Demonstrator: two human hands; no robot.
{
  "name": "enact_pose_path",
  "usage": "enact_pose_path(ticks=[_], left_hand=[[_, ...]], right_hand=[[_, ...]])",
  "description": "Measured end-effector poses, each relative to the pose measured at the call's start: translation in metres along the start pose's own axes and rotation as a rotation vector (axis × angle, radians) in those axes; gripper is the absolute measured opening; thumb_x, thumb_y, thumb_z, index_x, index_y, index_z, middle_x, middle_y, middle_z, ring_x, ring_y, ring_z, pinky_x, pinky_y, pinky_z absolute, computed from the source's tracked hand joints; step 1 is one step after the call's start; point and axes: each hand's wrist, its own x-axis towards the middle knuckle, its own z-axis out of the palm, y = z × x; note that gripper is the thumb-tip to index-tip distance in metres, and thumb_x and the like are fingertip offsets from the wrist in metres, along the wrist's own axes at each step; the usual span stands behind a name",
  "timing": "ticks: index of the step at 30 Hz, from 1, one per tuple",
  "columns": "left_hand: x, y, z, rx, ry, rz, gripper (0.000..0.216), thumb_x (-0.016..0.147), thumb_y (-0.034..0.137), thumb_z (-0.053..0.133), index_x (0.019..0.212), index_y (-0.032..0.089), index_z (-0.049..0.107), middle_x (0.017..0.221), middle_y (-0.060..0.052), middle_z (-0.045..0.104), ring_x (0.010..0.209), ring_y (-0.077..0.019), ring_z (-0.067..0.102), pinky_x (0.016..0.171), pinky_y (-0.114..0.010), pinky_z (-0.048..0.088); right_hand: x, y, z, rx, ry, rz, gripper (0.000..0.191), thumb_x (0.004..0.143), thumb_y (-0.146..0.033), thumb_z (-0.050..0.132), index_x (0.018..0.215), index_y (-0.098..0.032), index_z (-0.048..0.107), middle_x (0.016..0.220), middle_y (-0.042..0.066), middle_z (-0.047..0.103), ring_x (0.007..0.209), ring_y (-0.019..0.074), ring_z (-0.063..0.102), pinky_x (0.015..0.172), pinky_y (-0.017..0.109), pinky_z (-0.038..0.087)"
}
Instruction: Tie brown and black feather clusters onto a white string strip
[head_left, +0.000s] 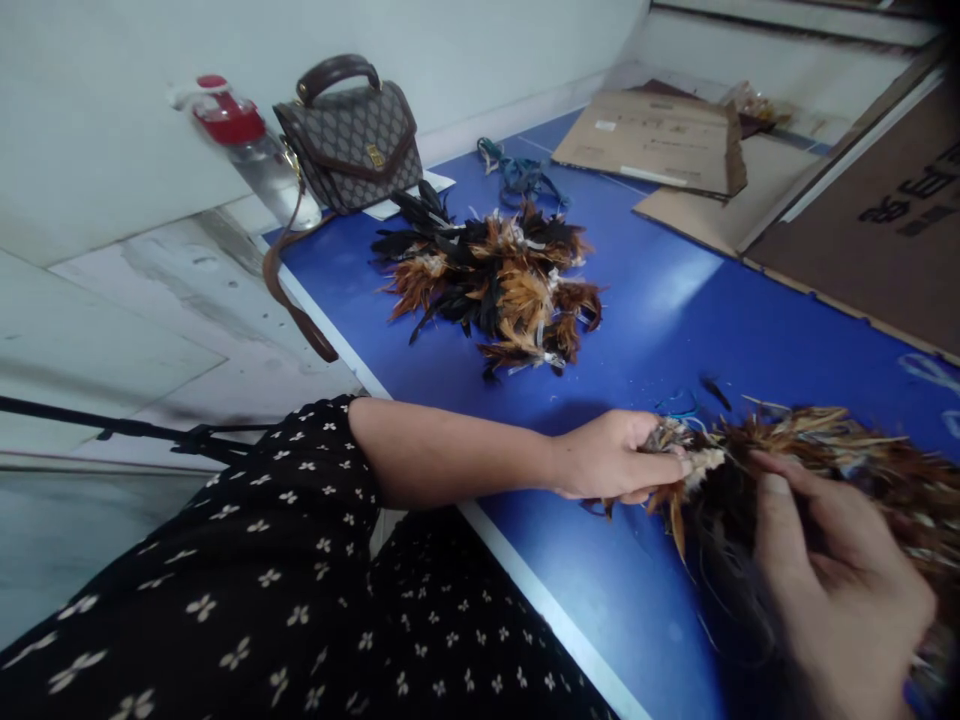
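Note:
My left hand point(619, 460) is closed around a bunch of brown feathers point(677, 515), pale quill ends sticking out past the thumb. Just to its right, my right hand point(832, 570) is in a pinch, thumb against forefinger, slightly blurred. Whatever lies between those fingertips is too small to make out. Thin dark strands hang below the two hands. A long pile of brown and tan feathers point(847, 435) lies behind and beside my right hand, partly hidden by it. Farther back on the blue table point(450, 375) lie several tied bunches of black and orange-brown feathers point(517, 290).
At the table's far left stand a patterned handbag point(360, 145) with a hanging brown strap and a red-capped bottle point(255, 150). Teal cords point(525, 178) lie near the wall. Flattened cardboard point(652, 135) and a large carton point(870, 220) occupy the back right.

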Motion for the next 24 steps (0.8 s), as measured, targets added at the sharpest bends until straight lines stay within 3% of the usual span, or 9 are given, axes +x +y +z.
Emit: enact_pose_path(ticks=[6,11,15,20,24], left_hand=[[0.003,-0.008,-0.002,0.007,0.0,0.075,0.028,0.096,0.033,0.079,0.096,0.022,0.053,0.061,0.011,0.051,0.053,-0.0071,0.045,0.052,-0.023,0.036],[0.005,-0.018,-0.002,0.127,0.027,0.093,0.033,0.091,0.034,0.083,0.096,0.022,0.054,0.07,0.01,0.052,0.058,-0.0072,0.047,0.054,-0.023,0.039],[0.003,-0.012,-0.004,0.237,-0.002,0.084,0.029,0.095,0.032,0.079,0.094,0.022,0.053,0.074,0.009,0.05,0.065,-0.0082,0.048,0.06,-0.024,0.042],[0.001,0.0,-0.008,0.355,-0.119,0.043,0.031,0.108,0.039,0.064,0.085,0.023,0.052,0.07,0.006,0.053,0.066,-0.0104,0.05,0.063,-0.026,0.045],[0.003,-0.001,-0.009,0.336,-0.132,0.003,0.031,0.106,0.041,0.07,0.085,0.021,0.058,0.073,0.005,0.057,0.071,-0.0112,0.054,0.068,-0.025,0.05]], right_hand=[[-0.008,-0.013,0.007,0.175,-0.097,0.238,0.038,0.092,-0.053,0.086,0.122,-0.03,0.089,0.124,0.008,0.085,0.11,0.03,0.081,0.107,0.051,0.064],[-0.018,-0.01,0.013,0.254,-0.114,0.36,0.046,0.083,-0.055,0.094,0.119,-0.028,0.089,0.117,0.009,0.087,0.1,0.0313,0.085,0.108,0.056,0.068],[-0.016,-0.009,0.016,0.205,-0.065,0.295,0.038,0.083,-0.052,0.095,0.112,-0.027,0.09,0.111,0.008,0.087,0.1,0.0286,0.084,0.109,0.055,0.068],[-0.005,-0.014,0.013,0.296,-0.174,0.118,0.024,0.086,-0.036,0.093,0.109,-0.031,0.091,0.104,0.004,0.083,0.089,0.0213,0.078,0.082,0.036,0.07],[-0.004,-0.016,0.013,0.341,-0.239,0.042,0.025,0.091,-0.034,0.089,0.116,-0.033,0.09,0.103,0.004,0.079,0.088,0.0206,0.074,0.075,0.037,0.066]])
